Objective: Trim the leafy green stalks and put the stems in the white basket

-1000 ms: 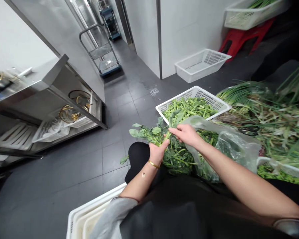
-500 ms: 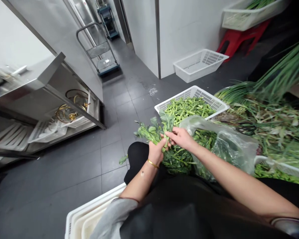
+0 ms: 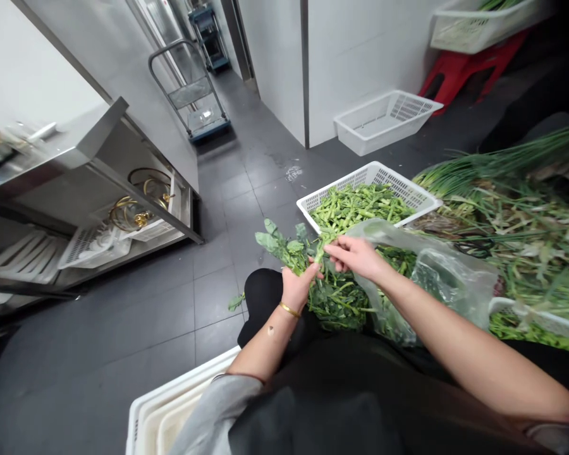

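Note:
A bunch of leafy green stalks is gripped in my left hand, its leaves pointing away from me to the left. My right hand pinches a pale green stalk with thumb and fingertips, close beside the left thumb. More dark leafy greens lie under both hands. To their right, a clear plastic bag is spread open with greens inside. Just beyond the hands stands a white slotted basket, holding a heap of cut green stems.
Spring onions are heaped at the right, by another basket of greens. An empty white basket stands near the wall and a red stool. A steel bench, a platform trolley and stacked white crates are around.
My right hand has shifted slightly right, a little away from the left hand, still pinching a stalk. The spring onions held up at the far right are now lower.

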`<state>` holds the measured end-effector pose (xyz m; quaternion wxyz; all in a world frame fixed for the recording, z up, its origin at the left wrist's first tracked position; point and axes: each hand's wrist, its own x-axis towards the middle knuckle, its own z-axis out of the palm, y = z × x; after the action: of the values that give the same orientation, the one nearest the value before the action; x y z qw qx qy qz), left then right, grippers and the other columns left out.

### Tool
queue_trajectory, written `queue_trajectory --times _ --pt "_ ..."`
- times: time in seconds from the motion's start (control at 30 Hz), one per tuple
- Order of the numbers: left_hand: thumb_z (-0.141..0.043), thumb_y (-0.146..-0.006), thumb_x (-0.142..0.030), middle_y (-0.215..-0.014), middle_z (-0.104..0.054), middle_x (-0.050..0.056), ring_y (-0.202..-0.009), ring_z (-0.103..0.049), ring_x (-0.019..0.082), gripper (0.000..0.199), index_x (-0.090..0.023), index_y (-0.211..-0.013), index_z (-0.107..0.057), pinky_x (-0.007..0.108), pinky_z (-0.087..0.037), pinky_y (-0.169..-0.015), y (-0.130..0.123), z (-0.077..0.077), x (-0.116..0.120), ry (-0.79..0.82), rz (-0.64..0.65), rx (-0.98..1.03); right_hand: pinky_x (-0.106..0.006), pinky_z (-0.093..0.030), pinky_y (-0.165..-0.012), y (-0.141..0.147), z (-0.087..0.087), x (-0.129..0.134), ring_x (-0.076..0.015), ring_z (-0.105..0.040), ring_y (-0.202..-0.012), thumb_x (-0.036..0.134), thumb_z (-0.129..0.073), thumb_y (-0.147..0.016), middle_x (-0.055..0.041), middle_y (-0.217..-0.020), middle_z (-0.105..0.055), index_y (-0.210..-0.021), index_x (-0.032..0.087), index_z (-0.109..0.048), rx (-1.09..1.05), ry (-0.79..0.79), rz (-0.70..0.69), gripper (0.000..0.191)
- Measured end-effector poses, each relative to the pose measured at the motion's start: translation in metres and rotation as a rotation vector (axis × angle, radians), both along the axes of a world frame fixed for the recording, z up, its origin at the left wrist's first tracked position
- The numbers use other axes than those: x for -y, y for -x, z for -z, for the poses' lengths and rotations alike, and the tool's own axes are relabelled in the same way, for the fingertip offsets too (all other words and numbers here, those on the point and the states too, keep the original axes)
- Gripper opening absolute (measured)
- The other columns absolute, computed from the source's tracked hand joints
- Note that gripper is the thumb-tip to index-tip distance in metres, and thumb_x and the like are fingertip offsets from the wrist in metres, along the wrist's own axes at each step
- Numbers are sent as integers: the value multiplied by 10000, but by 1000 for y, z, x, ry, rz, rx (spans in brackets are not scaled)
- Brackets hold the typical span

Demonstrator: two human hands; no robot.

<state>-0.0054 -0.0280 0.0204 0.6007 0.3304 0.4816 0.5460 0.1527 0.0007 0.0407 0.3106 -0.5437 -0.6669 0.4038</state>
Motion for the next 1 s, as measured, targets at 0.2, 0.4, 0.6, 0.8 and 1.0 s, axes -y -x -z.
queue_trajectory --times 0.2,0.4,0.6,0.8,1.0 --pt "-755 -649 -311 -620 -578 12 -457 -434 59 275 -151 -725 -545 188 -305 -408 -5 -9 -8 190 -3 318 -262 -368 -595 26 -15 38 -146 -539 -644 417 -485 -868 -69 -707 -621 -656 176 -590 160 -289 -73 338" --pt "-677 -745 -249 -657 -542 20 -427 -313 13 184 -121 -759 -546 144 -233 -370 4 -14 -8 342 299 567 -240 -374 -452 1 0 14 -112 -491 -451 597 -591 -737 32 -529 -544 -876 162 -620 -286 164 -14 458" --pt "-762 -651 -345 -655 -598 16 -430 -455 56 360 -143 -838 -530 182 -281 -395 -12 3 2 130 185 276 -261 -313 -497 12 5 10 -121 -485 -494 509 -388 -909 -39 -582 -580 -615 187 -509 225 -192 137 453" --pt "-761 -654 -283 -560 -548 -22 -404 -438 59 305 -165 -761 -500 198 -299 -409 -14 24 -46 204 12 98 -271 -285 -545 10 45 52 -158 -581 -606 377 -397 -948 -59 -704 -654 -749 179 -592 506 -249 -122 342" --pt "-741 -723 -209 -669 -607 49 -550 -582 125 229 -115 -829 -561 249 -437 -543 -83 -15 -187 155 304 120 -248 -329 -588 -26 71 52 -155 -626 -683 359 -452 -940 -34 -746 -686 -745 193 -608 561 -63 -234 300"
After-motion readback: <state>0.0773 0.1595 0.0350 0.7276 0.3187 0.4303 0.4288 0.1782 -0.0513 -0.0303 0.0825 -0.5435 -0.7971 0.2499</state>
